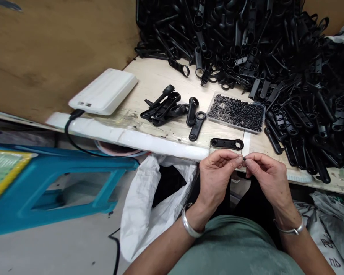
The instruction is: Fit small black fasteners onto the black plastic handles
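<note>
I see both hands meeting at the near edge of the worktop [160, 82]. Left hand [216, 173] and right hand [268, 173] are pinched fingertip to fingertip on one tiny black part [243, 157], too small for me to identify. It sits just below the single black handle piece [227, 143] lying flat on the worktop. Clear tray of small black bits [236, 112] is beyond that, a big pile of black handle pieces [275, 49] behind and to the right. Small cluster of the same pieces [166, 107] on the left, near a white box [104, 91]. White sack [149, 206] hangs under the edge.
</note>
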The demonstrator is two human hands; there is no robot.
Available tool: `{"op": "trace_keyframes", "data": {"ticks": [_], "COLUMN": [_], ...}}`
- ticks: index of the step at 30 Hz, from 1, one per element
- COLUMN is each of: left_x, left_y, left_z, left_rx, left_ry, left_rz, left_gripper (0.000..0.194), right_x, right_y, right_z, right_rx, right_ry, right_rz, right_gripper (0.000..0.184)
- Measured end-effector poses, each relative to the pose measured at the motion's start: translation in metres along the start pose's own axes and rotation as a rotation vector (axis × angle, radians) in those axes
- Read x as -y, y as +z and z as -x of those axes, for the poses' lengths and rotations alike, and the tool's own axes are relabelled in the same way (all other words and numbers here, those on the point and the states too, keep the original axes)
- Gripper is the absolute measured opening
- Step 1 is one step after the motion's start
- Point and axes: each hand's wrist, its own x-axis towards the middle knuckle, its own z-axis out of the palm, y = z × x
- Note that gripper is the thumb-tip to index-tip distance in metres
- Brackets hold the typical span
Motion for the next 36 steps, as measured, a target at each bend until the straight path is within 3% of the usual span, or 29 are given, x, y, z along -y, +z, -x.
{"op": "trace_keyframes", "data": {"ticks": [13,18,25,27,30,33,36], "left_x": [0.005,0.005,-0.008,-0.01,-0.014,-0.016,-0.018], "left_y": [-0.002,-0.002,-0.006,-0.008,-0.012,-0.016,-0.02], "left_z": [-0.003,-0.011,-0.007,-0.004,-0.002,-0.001,0.001], "left_rx": [0.005,-0.011,-0.05,-0.06,-0.089,-0.125,-0.143], "left_ry": [0.038,0.063,0.191,0.208,0.232,0.251,0.229], "left_rz": [-0.066,-0.086,-0.119,-0.143,-0.157,-0.163,-0.172], "left_gripper": [0.013,0.012,0.011,0.01,0.011,0.013,0.013], "right_x": [-0.004,-0.012,-0.022,-0.023,-0.022,-0.019,-0.018], "right_y": [0.002,0.002,-0.026,-0.033,-0.032,-0.015,0.007], "right_z": [0.001,-0.005,-0.006,-0.002,0.001,0.001,0.001], "right_rx": [-0.049,-0.06,-0.229,-0.237,-0.141,0.037,0.094], "right_ry": [-0.029,0.017,-0.012,-0.057,-0.254,-0.462,-0.525], "right_rz": [0.028,-0.062,0.007,0.117,0.369,0.57,0.773], "right_gripper": [0.014,0.018,0.017,0.014,0.009,0.012,0.012]}}
